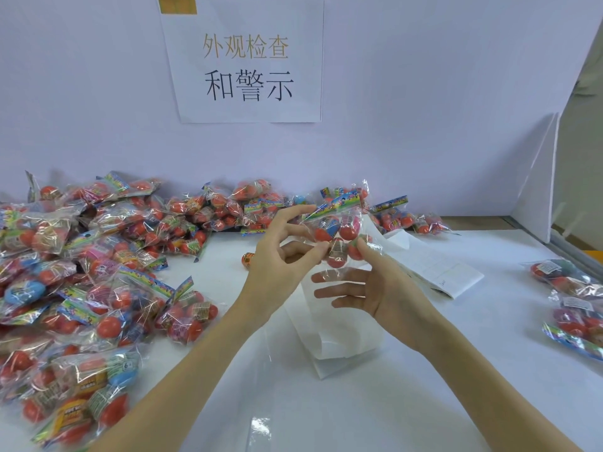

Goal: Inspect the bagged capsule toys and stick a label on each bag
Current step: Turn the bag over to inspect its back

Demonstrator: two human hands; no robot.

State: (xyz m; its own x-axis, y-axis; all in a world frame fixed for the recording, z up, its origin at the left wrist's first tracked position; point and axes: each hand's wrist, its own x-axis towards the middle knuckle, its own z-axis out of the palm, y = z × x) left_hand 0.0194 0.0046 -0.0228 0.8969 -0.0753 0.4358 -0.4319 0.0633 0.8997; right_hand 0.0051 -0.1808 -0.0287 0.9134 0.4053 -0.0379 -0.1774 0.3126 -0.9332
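Held bag: a clear bag of capsule toys (339, 223) with a colourful header strip is raised above the white table (456, 370), in front of the person, between both hands.
Left hand: the left hand (280, 256) pinches the bag's left edge, index finger up at the header strip, thumb tip at the lower capsules.
Right hand: the right hand (375, 288) touches the bag's lower right side with thumb and index finger; the other three fingers lie straight under the bag's clear bottom film. Whether it truly pinches the film cannot be told.
Unsorted stock: a large pile of bagged capsule toys (81, 272) covers the table's left side and runs along the back wall.
Right group: a few bags (571, 298) lie at the table's right edge, white labels showing on some.
Label sheets: white backing paper (329, 337) lies on the table below the hands; a printed sheet (447, 272) lies just beyond to the right.
Loose capsule: one orange capsule (248, 260) lies on the table, left of the left hand.
Wall sign: a paper sign with Chinese characters (244, 60) hangs on the wall.
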